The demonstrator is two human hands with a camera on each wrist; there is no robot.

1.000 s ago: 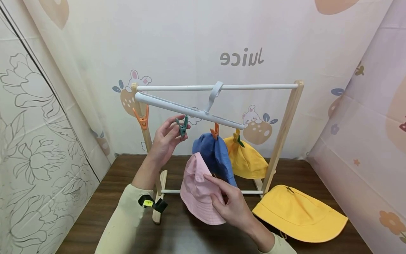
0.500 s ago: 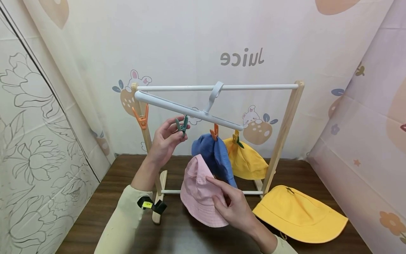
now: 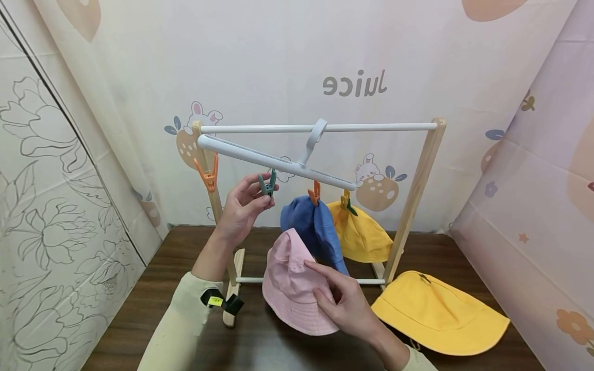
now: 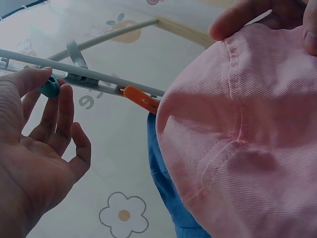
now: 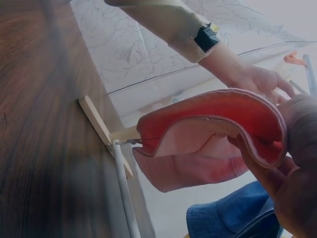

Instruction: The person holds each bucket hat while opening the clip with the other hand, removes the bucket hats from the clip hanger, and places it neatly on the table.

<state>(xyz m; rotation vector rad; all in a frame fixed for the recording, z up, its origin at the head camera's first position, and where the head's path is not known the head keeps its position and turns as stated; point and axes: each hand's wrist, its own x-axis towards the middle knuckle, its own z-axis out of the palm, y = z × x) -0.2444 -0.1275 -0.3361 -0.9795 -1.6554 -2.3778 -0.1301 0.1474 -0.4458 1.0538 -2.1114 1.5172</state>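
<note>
Seeing an orange clip [image 3: 210, 180] dangling from the raised end of a white hanger [image 3: 260, 158], close to the left post of a wooden stand [image 3: 215, 206]. Wearing a pale sleeve [image 3: 178, 319] and a black strap [image 3: 214, 299] with a yellow label on the left arm. Holding the left hand [image 3: 242, 207] up below the hanger, pinching a green clip [image 3: 267, 188] between thumb and forefinger. Leaving uncertain any contact between green clip and hanger, being too close together to tell. Finding the pink hat [image 3: 292, 288] in mid-air over the dark table [image 3: 162, 309], below the green clip and apart from it, pointing its crown upward and slanting its brim underneath. Seeing a blue hat [image 3: 306, 221] hanging behind, partly covered, from a second orange clip [image 3: 314, 195]. Clamping the pink hat's right side between thumb and fingers of the right hand [image 3: 347, 304]; in the right wrist view, showing the brim curving in a wave. Seeing a yellow hat [image 3: 364, 239] hanging from a yellow clip [image 3: 345, 200] near the hanger's lowered end. Seeing another yellow hat [image 3: 441, 314] lying on the table at far right, beside the right forearm.
</note>
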